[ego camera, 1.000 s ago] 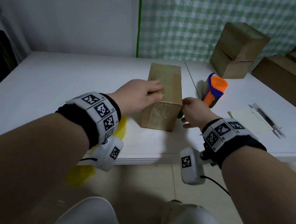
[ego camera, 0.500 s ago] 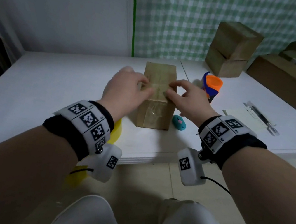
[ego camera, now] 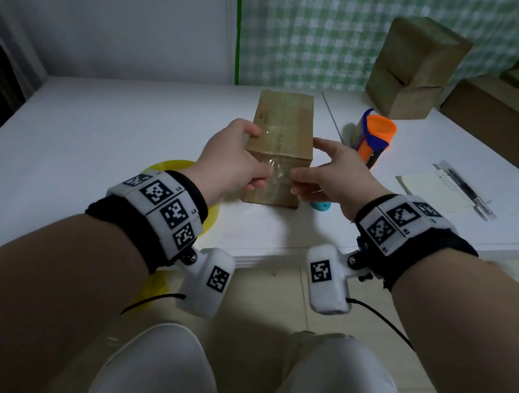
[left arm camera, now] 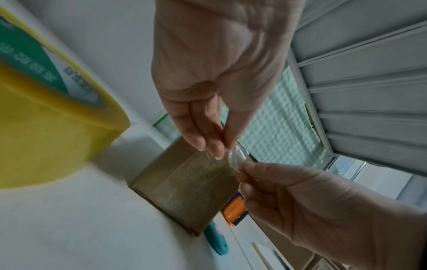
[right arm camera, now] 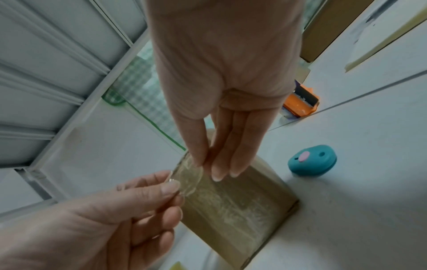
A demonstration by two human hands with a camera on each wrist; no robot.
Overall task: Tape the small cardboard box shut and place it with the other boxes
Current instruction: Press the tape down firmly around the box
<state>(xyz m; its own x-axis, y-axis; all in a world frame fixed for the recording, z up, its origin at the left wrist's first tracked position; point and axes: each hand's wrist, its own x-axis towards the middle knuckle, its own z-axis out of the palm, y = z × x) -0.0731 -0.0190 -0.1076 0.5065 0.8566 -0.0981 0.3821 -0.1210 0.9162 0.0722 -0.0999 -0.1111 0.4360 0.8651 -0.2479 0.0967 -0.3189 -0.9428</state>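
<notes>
The small cardboard box [ego camera: 284, 115] [left arm camera: 189, 186] [right arm camera: 242, 206] stands on the white table [ego camera: 91, 135], its flaps down and glossy clear tape along its top and near face. At its near end both hands hold a wrinkled piece of clear tape [ego camera: 280, 174] [left arm camera: 235, 157] [right arm camera: 187, 175] between them. My left hand [ego camera: 254, 175] [left arm camera: 217, 151] pinches its left edge with thumb and fingers. My right hand [ego camera: 301, 182] [right arm camera: 203, 164] pinches its right edge. I cannot tell whether this piece is stuck to the box.
A yellow tape roll [ego camera: 167, 168] [left arm camera: 46, 137] lies under my left wrist. A blue cutter [ego camera: 321, 206] [right arm camera: 312, 163] and an orange tape dispenser [ego camera: 374, 136] sit right of the box. Stacked cardboard boxes [ego camera: 414, 68] and more boxes [ego camera: 507, 123] stand at the back right, a notepad [ego camera: 436, 190] nearer.
Both hands have come off the top of the box, back to its near end. They now pinch a piece of clear tape between them.
</notes>
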